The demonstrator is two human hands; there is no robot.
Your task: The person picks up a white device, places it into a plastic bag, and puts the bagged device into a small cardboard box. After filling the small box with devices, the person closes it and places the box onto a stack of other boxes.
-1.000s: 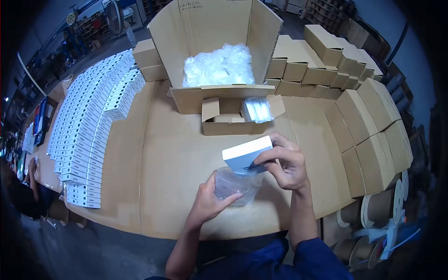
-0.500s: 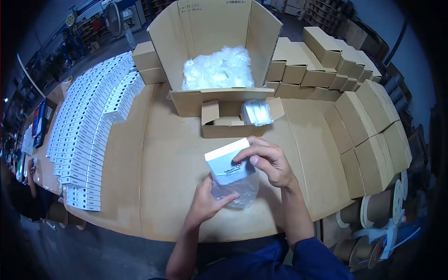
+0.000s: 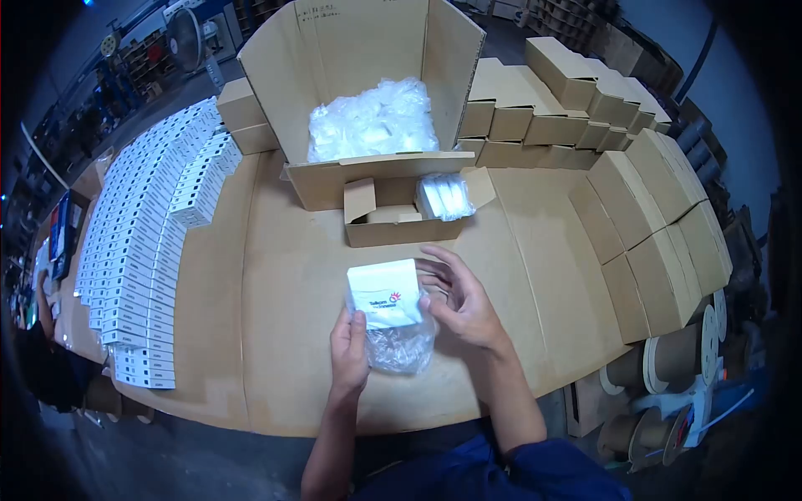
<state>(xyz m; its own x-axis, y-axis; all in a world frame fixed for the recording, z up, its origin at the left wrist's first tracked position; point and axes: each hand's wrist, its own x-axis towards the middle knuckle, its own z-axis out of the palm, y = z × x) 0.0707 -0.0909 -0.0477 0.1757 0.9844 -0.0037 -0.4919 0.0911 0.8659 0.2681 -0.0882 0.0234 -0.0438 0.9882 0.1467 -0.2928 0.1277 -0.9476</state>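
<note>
A small white box (image 3: 384,294) with a printed logo sits partly inside a clear plastic bag (image 3: 401,349), low over the cardboard-covered table. My left hand (image 3: 349,346) grips the bag and the box's lower left side, thumb on the front. At the right edge of the box is my right hand (image 3: 464,305), its thumb touching the bag and its fingers spread and curved behind. Beyond them stands an open small carton (image 3: 401,234), with several bagged white items (image 3: 445,198) in its right end.
Behind the carton rises a large open box (image 3: 368,46) of clear plastic bags (image 3: 373,121). Stacked white boxes (image 3: 142,242) line the left side. Brown cartons (image 3: 660,242) stand at the right and back right. A co-worker's arm (image 3: 43,305) shows at far left.
The white box has turned more upright to my view and sits lower in the bag. My right hand has moved from its top to its right side, fingers spreading. The view has shifted slightly.
</note>
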